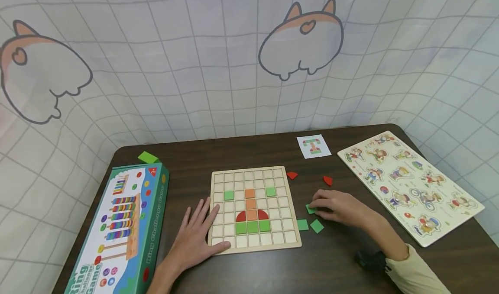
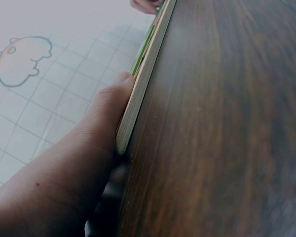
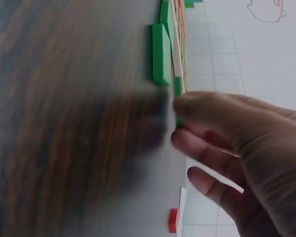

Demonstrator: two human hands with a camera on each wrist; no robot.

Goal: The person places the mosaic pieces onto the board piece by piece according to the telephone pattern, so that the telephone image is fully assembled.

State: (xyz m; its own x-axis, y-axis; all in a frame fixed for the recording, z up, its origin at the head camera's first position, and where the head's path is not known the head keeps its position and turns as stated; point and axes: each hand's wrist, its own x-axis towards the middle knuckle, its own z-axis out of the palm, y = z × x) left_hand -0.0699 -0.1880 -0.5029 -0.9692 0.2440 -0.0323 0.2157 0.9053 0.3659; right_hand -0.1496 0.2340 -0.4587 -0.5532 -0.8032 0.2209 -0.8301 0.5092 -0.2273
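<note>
In the head view, a wooden grid board (image 1: 278,237) lies on the table with green, orange and red pieces set in its cells. My left hand (image 1: 195,240) lies with fingers spread along its left edge, thumb on the near left corner. My right hand (image 1: 337,207) is right of the board, thumb and fingertips pinching a green square tile (image 1: 309,209) low at the tabletop. In the right wrist view, some green (image 3: 179,121) of that tile shows between thumb and finger. Two more green tiles, one by the board's edge (image 1: 302,224) and one turned askew (image 1: 317,226), lie just nearer.
Two red quarter-round pieces (image 1: 328,180) lie beyond my right hand. A pattern card (image 1: 314,146) is at the back. To the right lies a picture puzzle board (image 1: 413,190); a ring game box (image 1: 121,229) stands left, with a bright green block (image 1: 148,157) behind it.
</note>
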